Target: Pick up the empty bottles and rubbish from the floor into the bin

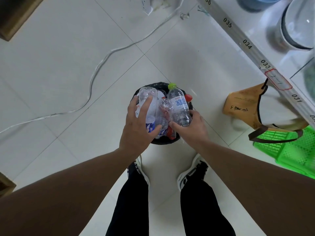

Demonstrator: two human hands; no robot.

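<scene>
A small black bin (163, 141) stands on the white tiled floor in front of my feet, stuffed with clear plastic bottles. My left hand (138, 126) grips a clear bottle with a blue label (148, 103) over the bin's left side. My right hand (192, 128) holds a clear bottle with a green cap (179, 106) over the right side. Between them a crumpled bottle with a red label (164, 114) sticks out of the bin. A red cap (188, 97) shows at the bin's far rim.
A white cable (95, 74) snakes across the floor to the left. On the right are a brown paper bag (243, 106), a green plastic basket (289, 147) and a numbered metal shelf rail (247, 43). My two shoes (190, 171) stand just behind the bin.
</scene>
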